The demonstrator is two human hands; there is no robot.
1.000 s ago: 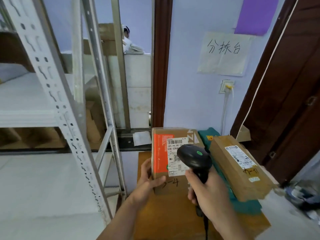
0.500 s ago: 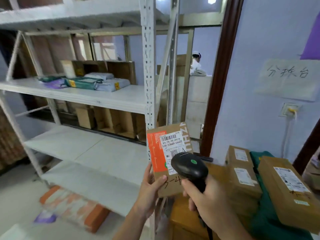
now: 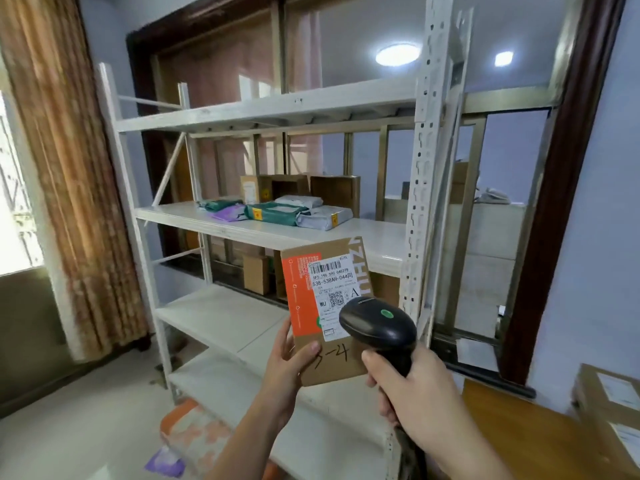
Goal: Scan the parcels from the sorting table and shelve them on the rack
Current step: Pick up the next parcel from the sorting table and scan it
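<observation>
Cardboard and plastic mailers already sit on the rack's (image 3: 277,233) middle shelf: a few boxes (image 3: 332,190) at the back and soft bags (image 3: 277,213) in front, so part of the shelving looks done. More boxes (image 3: 609,410) wait on the wooden sorting table (image 3: 519,431) at lower right, so work remains. The parcel in hand (image 3: 329,306) is held upright in front of the rack, its label facing the viewer, not yet on any shelf; whether its scan has registered cannot be told. The left hand (image 3: 287,368) grips its lower left corner, thumb pressed on the front, fingers behind. The right hand (image 3: 415,393) is wrapped tight around the handle of the black scanner (image 3: 377,327), whose head overlaps the label's lower edge.
</observation>
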